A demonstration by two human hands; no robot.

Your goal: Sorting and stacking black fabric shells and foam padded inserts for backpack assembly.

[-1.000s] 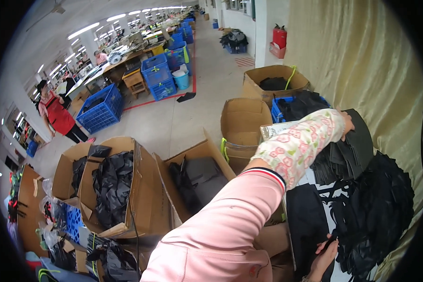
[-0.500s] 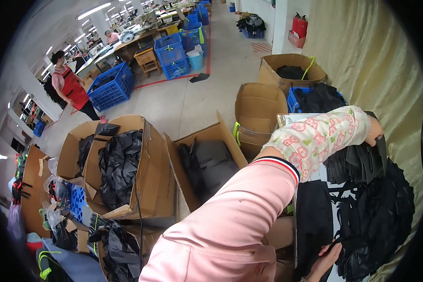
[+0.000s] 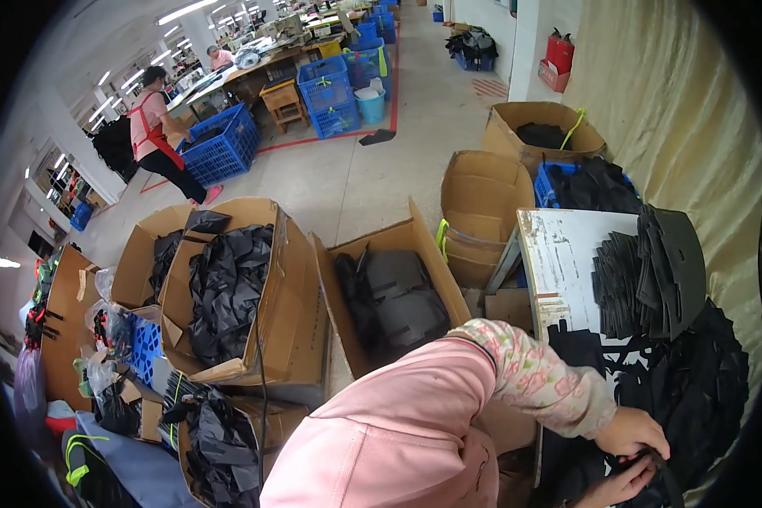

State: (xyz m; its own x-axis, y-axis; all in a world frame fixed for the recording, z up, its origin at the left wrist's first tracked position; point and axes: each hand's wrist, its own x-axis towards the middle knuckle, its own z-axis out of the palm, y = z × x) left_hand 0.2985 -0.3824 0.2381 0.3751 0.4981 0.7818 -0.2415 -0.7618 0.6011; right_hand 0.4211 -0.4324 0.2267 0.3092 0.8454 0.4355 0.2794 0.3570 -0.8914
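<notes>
My left hand (image 3: 632, 432), at the end of a floral sleeve cover, is closed on a black fabric strip (image 3: 670, 481) at the lower right. Just below it, my right hand (image 3: 625, 486) pinches the same black material, the fingers of both hands close together. Around them lies a heap of black fabric pieces (image 3: 694, 398) on the right of a worn white table (image 3: 563, 250). Farther back on that table, stiff dark grey panels (image 3: 676, 271) stand in a leaning stack beside thinner black pieces (image 3: 616, 284).
Left of the table, an open cardboard box (image 3: 320, 271) holds dark panels, and another box (image 3: 300, 326) holds crumpled black material. An empty-looking carton (image 3: 487, 190) stands behind. A co-worker in a red apron (image 3: 154, 140) bends over a blue crate (image 3: 233, 148). A curtain (image 3: 652, 110) hangs at right.
My left hand has come back from the grey panels to meet my right hand at the near end, closing on the strip. The co-worker has turned and leaned into the blue crate.
</notes>
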